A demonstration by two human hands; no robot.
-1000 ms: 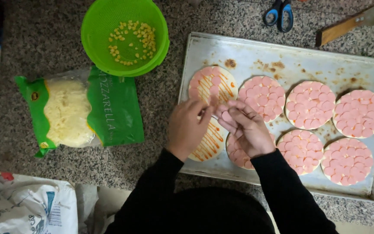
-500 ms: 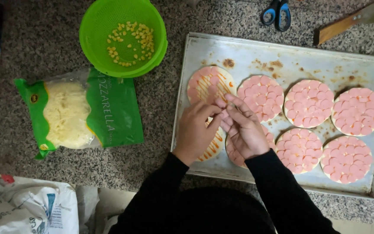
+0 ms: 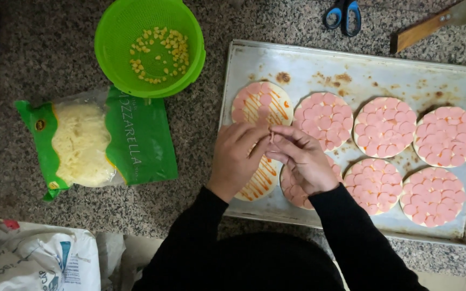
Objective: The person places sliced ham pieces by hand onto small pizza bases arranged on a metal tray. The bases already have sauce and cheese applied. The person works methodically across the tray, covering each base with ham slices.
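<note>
A metal baking tray [image 3: 351, 67] holds several small round pizza bases. Most are covered in pink sausage slices, such as one [image 3: 324, 119] in the back row. The leftmost back base [image 3: 261, 102] shows orange sauce stripes and a few slices. My left hand [image 3: 235, 157] and my right hand [image 3: 302, 159] meet over the tray's left part, fingertips pinched together on a thin pink sausage slice [image 3: 270, 136]. A sauced base [image 3: 259, 180] lies partly hidden under my hands.
A green colander [image 3: 149, 46] with corn kernels stands at the back left. A green bag of grated white cheese [image 3: 98, 143] lies beside the tray. Blue-handled scissors [image 3: 342, 13] and a wooden-handled tool [image 3: 432, 24] lie behind the tray. A white bag [image 3: 33, 258] sits at the lower left.
My hands shifted slightly and stay joined, fingertips working a sausage slice between them. Nothing else on the counter moved.
</note>
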